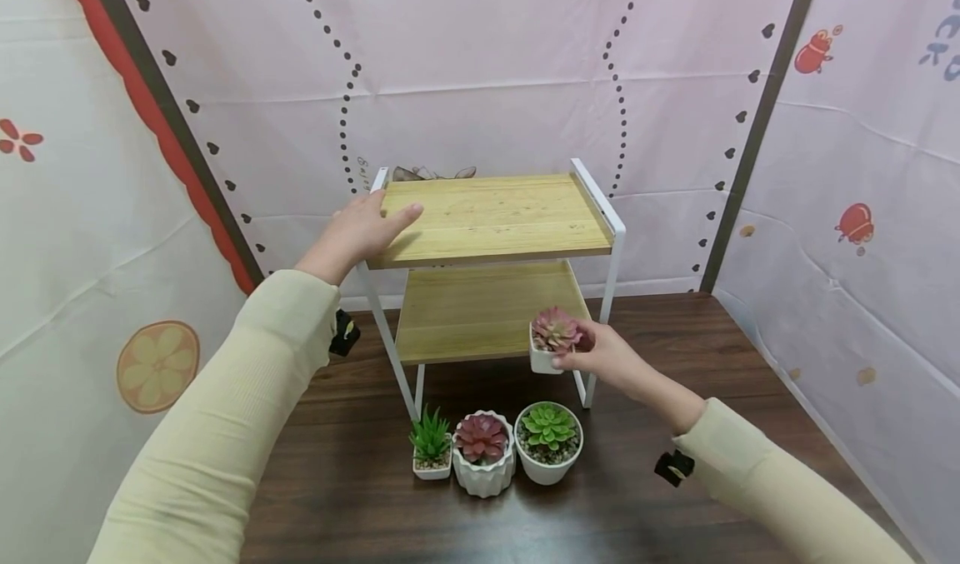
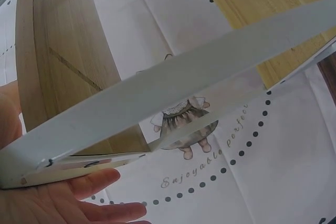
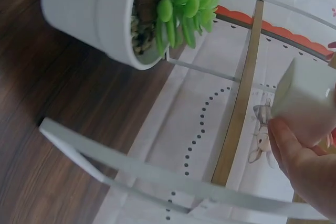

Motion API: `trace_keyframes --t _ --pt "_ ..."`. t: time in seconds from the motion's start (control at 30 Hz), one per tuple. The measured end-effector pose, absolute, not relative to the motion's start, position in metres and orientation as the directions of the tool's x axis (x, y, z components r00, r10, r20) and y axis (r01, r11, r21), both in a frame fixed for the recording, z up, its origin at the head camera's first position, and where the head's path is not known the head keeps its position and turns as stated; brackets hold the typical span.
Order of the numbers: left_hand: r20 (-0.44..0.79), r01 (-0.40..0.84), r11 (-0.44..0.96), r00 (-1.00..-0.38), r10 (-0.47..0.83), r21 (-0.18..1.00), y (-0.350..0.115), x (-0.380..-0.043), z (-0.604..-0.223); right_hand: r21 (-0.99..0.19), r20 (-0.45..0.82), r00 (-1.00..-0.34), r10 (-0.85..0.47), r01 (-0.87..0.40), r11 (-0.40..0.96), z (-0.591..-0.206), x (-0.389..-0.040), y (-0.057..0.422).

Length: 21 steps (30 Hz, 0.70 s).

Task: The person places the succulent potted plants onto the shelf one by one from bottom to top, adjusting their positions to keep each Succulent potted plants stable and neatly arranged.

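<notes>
A small square white pot with a pink succulent [image 1: 556,329] is pinched in my right hand [image 1: 603,354], level with the front of the lower board. From the side, the right wrist view shows the white pot [image 3: 307,98] between thumb and fingers. My left hand [image 1: 362,227] holds the left side of a two-tier shelf [image 1: 487,218], its thumb over the wooden top. In the left wrist view the white side rail [image 2: 131,98] runs between the thumb and the fingers [image 2: 105,182] of that hand.
Before the shelf stand a spiky green plant in a square pot [image 1: 432,468], a dark red succulent in a ribbed pot [image 1: 483,476] and a green succulent in a round pot [image 1: 547,468]. They rest on a dark wooden table [image 1: 360,497]. Printed cloth [image 1: 480,31] hangs behind.
</notes>
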<state>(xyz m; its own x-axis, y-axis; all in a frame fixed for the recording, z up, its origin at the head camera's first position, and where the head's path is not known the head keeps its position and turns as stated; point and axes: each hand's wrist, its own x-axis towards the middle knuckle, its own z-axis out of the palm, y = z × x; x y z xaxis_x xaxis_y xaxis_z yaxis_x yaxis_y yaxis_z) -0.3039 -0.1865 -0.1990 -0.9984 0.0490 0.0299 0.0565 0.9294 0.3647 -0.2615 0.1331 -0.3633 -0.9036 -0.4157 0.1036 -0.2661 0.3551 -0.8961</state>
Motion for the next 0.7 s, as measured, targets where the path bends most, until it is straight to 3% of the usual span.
trace_keyframes --t 0.7 --pt "0.031 0.052 0.924 -0.999 0.043 0.379 -0.187 -0.304 -0.199 -0.900 0.126 -0.904 -0.408 -0.277 0.336 -0.368 -0.301 0.100"
